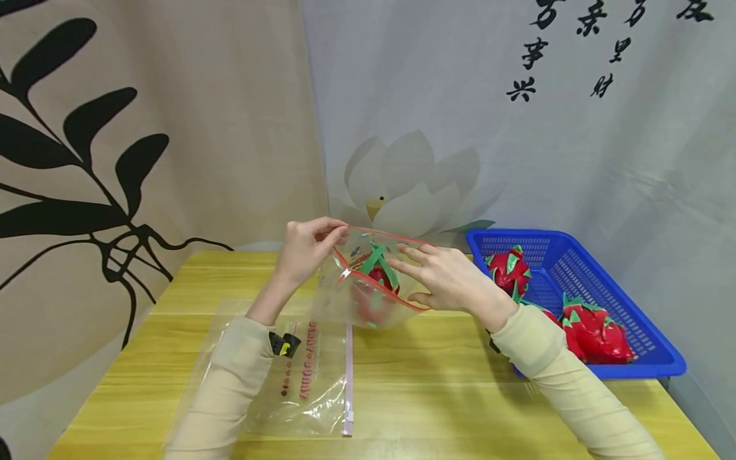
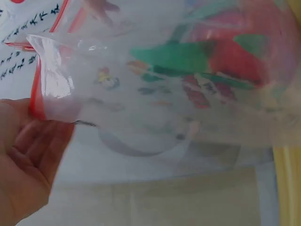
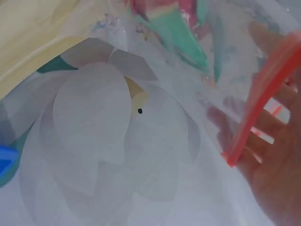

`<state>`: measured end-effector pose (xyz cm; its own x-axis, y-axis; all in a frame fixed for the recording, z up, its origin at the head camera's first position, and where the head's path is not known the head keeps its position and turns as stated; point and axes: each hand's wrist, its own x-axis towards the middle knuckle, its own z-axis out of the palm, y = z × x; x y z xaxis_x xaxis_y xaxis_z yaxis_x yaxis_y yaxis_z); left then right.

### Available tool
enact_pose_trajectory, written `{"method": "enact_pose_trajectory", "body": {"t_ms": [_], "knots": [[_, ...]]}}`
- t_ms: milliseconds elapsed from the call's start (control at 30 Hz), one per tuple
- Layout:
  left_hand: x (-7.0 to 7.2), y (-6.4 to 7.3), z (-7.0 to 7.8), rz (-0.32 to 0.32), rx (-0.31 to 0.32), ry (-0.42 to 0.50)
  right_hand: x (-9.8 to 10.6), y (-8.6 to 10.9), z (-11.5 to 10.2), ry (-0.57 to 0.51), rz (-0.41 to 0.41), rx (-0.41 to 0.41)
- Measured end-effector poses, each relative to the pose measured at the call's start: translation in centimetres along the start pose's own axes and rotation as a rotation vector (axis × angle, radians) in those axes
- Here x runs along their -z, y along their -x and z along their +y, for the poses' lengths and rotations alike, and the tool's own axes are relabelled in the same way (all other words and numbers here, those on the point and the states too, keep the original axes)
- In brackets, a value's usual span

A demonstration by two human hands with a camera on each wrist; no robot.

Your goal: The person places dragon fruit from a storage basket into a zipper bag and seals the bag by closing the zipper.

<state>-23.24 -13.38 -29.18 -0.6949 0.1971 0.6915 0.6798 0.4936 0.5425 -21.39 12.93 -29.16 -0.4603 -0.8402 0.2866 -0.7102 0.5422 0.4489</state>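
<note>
A clear zip bag [image 1: 339, 300] with a red-edged mouth is held up over the table, its mouth spread. Inside lies a red dragon fruit [image 1: 379, 278] with long green leaf tips, partly seen through the plastic. My left hand [image 1: 307, 249] pinches the bag's left corner at the red strip between thumb and fingers. At the other end of the mouth is my right hand [image 1: 445, 278], its fingers straight and reaching in past the red strip [image 3: 263, 99]. The left wrist view shows the dragon fruit [image 2: 240, 59] through the printed plastic.
A second clear bag [image 1: 328, 383] with a lilac slider strip lies flat on the wooden table [image 1: 414, 396], partly under the left forearm. On the right stands a blue basket [image 1: 609, 287] with several dragon fruits [image 1: 598, 332]. A printed curtain [image 1: 241, 128] hangs behind.
</note>
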Motion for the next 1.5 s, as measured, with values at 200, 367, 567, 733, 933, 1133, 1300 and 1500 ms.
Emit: {"method": "enact_pose_trajectory", "body": {"t_ms": [200,367,567,733,933,1133,1300,1500], "knots": [[0.7,0.0,0.3,-0.060,0.060,-0.142,-0.1,-0.1,0.7,-0.063,0.136,0.050],[1.2,0.2,0.1,-0.040,0.119,-0.153,0.2,0.1,1.4,-0.080,0.300,0.112],[1.3,0.5,-0.3,-0.032,0.126,-0.154,1.0,0.9,3.0,-0.127,0.349,0.089],[1.6,0.7,-0.5,-0.022,0.125,-0.146,1.0,2.8,6.1,-0.143,0.318,-0.028],[1.9,1.0,-0.8,-0.005,0.141,-0.152,-0.6,5.6,10.0,-0.155,0.087,-0.308],[2.1,1.2,-1.0,-0.016,0.154,-0.153,-4.1,7.8,12.4,-0.326,-0.333,-0.686],[2.3,1.4,-1.3,-0.034,0.171,-0.152,-7.3,9.1,13.2,-0.510,-0.616,-0.863],[2.8,1.5,-1.5,-0.037,0.172,-0.156,-8.8,9.4,13.2,-0.591,-0.805,-0.942]]}}
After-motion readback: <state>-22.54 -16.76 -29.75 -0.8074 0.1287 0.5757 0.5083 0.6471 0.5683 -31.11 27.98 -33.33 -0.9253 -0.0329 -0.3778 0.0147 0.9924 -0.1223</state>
